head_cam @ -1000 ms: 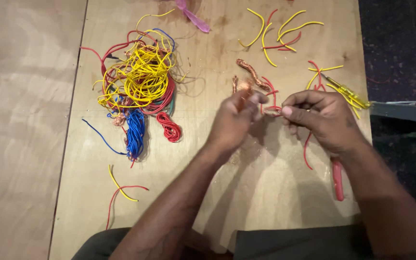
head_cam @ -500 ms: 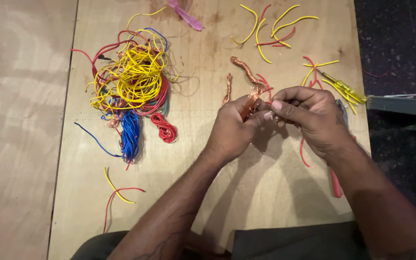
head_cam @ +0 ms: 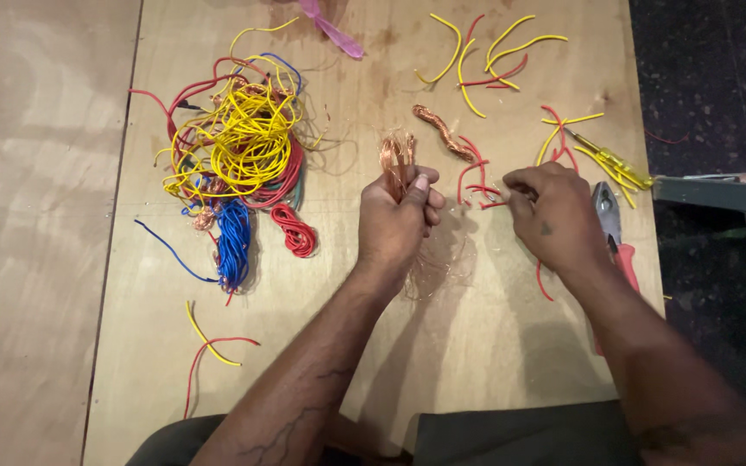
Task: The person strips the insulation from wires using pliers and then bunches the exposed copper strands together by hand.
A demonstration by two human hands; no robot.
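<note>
My left hand (head_cam: 396,220) is closed around a bunch of bare copper strands (head_cam: 396,155) that stick up above my fist; more loose strands hang below it. My right hand (head_cam: 553,211) pinches a short piece of red insulation (head_cam: 496,204) just right of the left hand. Other red insulation scraps (head_cam: 473,173) lie between the hands. A twisted length of copper wire (head_cam: 440,131) rests on the wooden board (head_cam: 364,86) above them.
A tangle of yellow, red and blue wires (head_cam: 237,164) lies at the left. Pliers with red handles (head_cam: 613,233) sit right of my right hand. Cut yellow and red pieces (head_cam: 485,56) lie at the top, a pink strip (head_cam: 331,30) at the top edge.
My hands have separated: the right hand pulled the red piece off to the right, and the left hand now shows the bare copper strands upright.
</note>
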